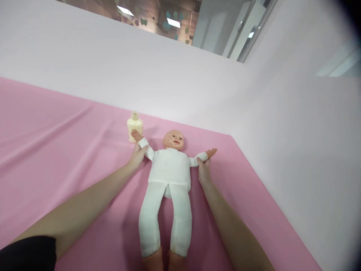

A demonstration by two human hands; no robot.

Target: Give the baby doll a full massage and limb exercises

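A baby doll in a soft white cloth suit with a hard plastic head (169,169) lies on its back on the pink cloth-covered desk (56,143), close to the white wall (282,131). Its arms stick out to both sides. The left hand (137,156) is closed around the doll's arm near the wrist, and the right hand (203,169) is closed around the doll's other arm. The doll looks light. Its body and legs look soft and floppy, so they would likely bend and dangle, while the head, hands and feet look hard and smooth. The arms look like a good place to hold. There is one doll. There is one small cream bottle with a pump top (134,127), standing just behind the doll's little hand.
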